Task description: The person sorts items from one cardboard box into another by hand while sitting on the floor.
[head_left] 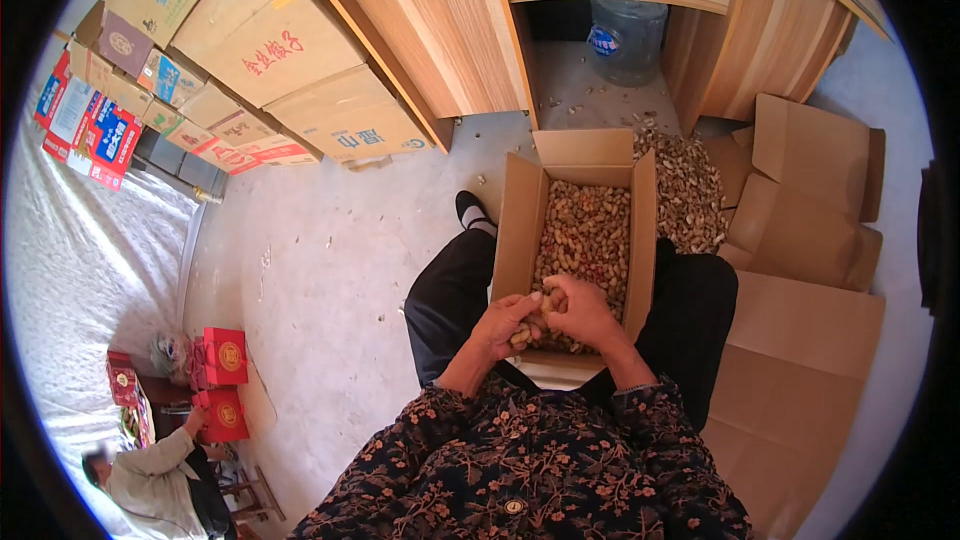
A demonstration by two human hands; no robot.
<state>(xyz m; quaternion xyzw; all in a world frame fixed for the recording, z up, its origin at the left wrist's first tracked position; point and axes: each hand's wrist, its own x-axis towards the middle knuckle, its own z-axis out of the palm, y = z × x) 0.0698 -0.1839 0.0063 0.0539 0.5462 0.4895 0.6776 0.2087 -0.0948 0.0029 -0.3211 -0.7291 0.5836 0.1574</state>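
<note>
Head view: hands (503,323) (585,314) closed around rough, knobbly peanuts (521,338) above an oblong cardboard box (644,240)

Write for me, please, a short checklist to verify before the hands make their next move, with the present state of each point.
1. Box open on top: ok; its flaps stand up or outward and peanuts show inside.
2. Both hands over the box: ok; left hand and right hand meet above its near end.
3. Left hand's grip holds peanuts: ok; some show at its fingers.
4. Right hand's grip firm: cannot tell; its fingers are partly hidden from view.
5. Floor free of bits: not ok; a pile of shells lies right of the box, and bits are scattered.
6. Other person away from the box: ok; they are at far left.
</note>
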